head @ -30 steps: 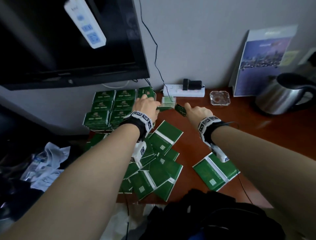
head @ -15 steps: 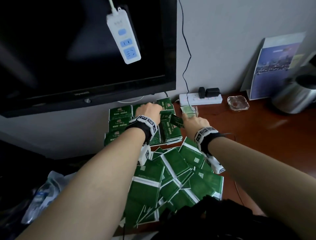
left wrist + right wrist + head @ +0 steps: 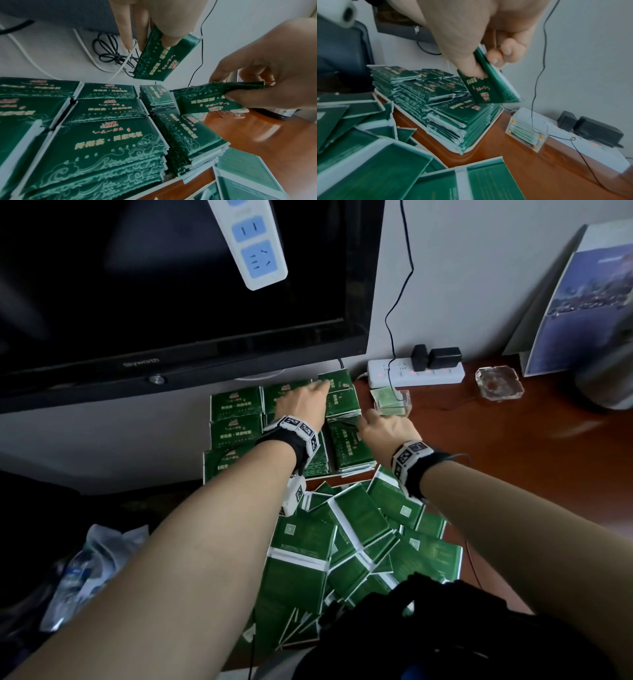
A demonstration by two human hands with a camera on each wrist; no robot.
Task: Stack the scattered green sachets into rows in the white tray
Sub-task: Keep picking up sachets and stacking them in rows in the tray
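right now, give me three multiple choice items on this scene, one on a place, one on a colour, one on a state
1. Where is the small clear box?
A. on the tray
B. on the wooden desk beside the white tray
C. on the loose pile

2. What colour are the stacked sachets?
A. red
B. blue
C. green

3. What is the right hand doing?
A. pinching a sachet
B. resting flat on the desk
C. gripping a cable

Answers: 1 B, the box stands on bare wood right of the tray; 2 C, the wrappers are dark green; 3 A, thumb and fingers clamp one sachet above the stacks.

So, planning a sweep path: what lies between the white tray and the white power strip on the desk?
A small clear box holding pale sachets stands on bare desk between white tray and power strip, clearest in the right wrist view.
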